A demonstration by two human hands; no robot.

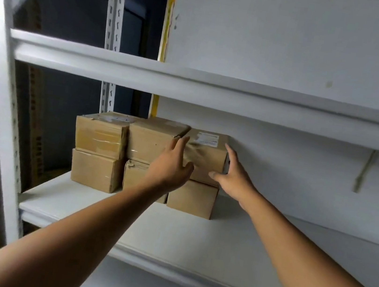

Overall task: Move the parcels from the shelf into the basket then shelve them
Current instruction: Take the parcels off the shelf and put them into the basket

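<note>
I see six brown parcels stacked two high at the back left of a white shelf point(170, 229), bare board free to their right. My left hand point(170, 165) and right hand point(234, 174), fingers straight, flank the top right parcel point(206, 155), ungrasped.

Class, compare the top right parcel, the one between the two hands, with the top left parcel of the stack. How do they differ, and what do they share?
The top right parcel carries a white printed label; the top left parcel shows glossy clear tape instead. The top right parcel has the left hand and right hand on its sides; the top left parcel is untouched. The right one's paper is creased, the left one's smoother. Both are brown and sit on lower parcels.
</note>
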